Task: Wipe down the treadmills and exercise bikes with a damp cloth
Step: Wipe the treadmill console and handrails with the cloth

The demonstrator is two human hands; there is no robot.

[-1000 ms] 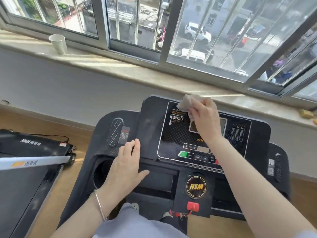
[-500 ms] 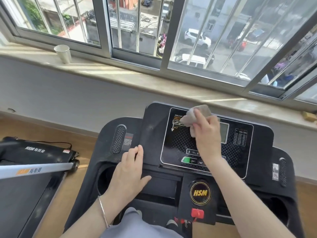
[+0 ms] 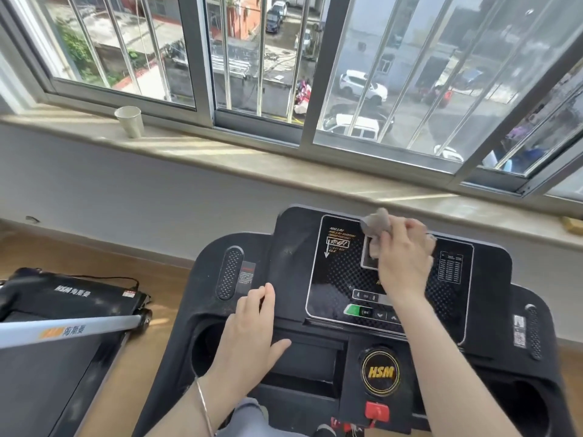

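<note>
A black treadmill console (image 3: 284, 247) with a glossy control panel (image 3: 334, 279) fills the lower middle of the head view. My right hand (image 3: 405, 257) grips a crumpled grey cloth (image 3: 375, 223) and presses it on the small screen at the panel's top centre. My left hand (image 3: 252, 329) lies flat, fingers straight, on the console's left side beside the cup holder (image 3: 205, 345). A round HSM logo (image 3: 381, 372) and a red safety key (image 3: 377, 411) sit below the panel.
A second treadmill (image 3: 72, 294) lies folded low on the wooden floor at the left. A paper cup (image 3: 130, 121) stands on the stone windowsill (image 3: 252, 162), under barred sliding windows. A yellow object (image 3: 572, 223) rests on the sill at far right.
My right hand and the cloth have shifted slightly right along the top of the panel, over the screen. My left hand has stayed flat on the console. The camera has tilted upward.
</note>
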